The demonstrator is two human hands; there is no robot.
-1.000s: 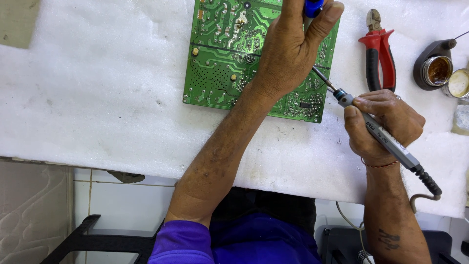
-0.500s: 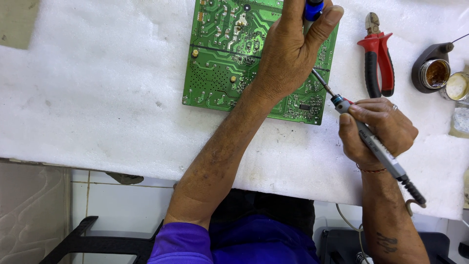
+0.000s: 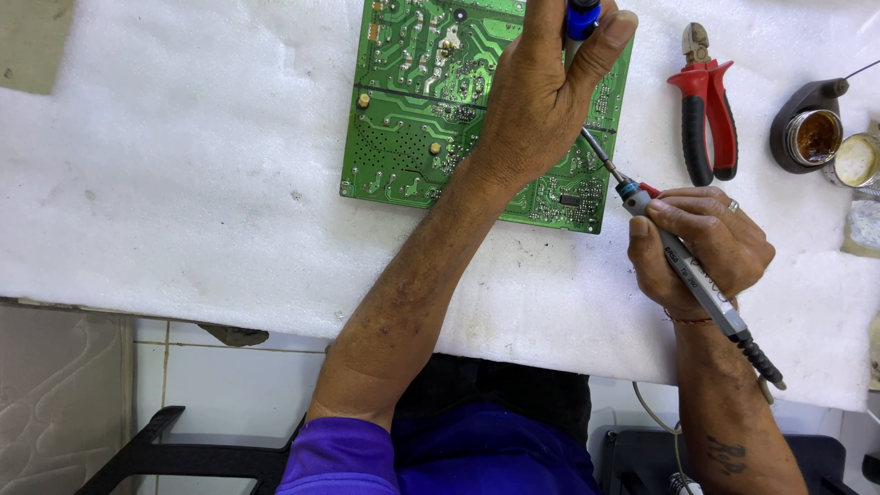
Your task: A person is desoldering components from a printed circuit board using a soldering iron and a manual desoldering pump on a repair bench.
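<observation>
Circuit board [image 3: 431, 101] is lying flat, solder side up, on the white foam sheet [image 3: 183, 183] covering the worktop, with both hands working at its right part.

Left hand [image 3: 541, 92] is resting on the board, its fingers curling shut around a blue-handled tool [image 3: 581, 18] whose lower end is hidden behind the hand. Right hand [image 3: 701, 247] is sitting just off the board's lower right corner, pinching a grey soldering iron [image 3: 687, 270] like a pen; the iron's thin metal tip is slanting up and left over the board's right edge, towards the left hand. Red-handled cutters [image 3: 706, 105] are lying to the right of the board, and two small open tins [image 3: 830, 147] are sitting near the worktop's right edge.
</observation>
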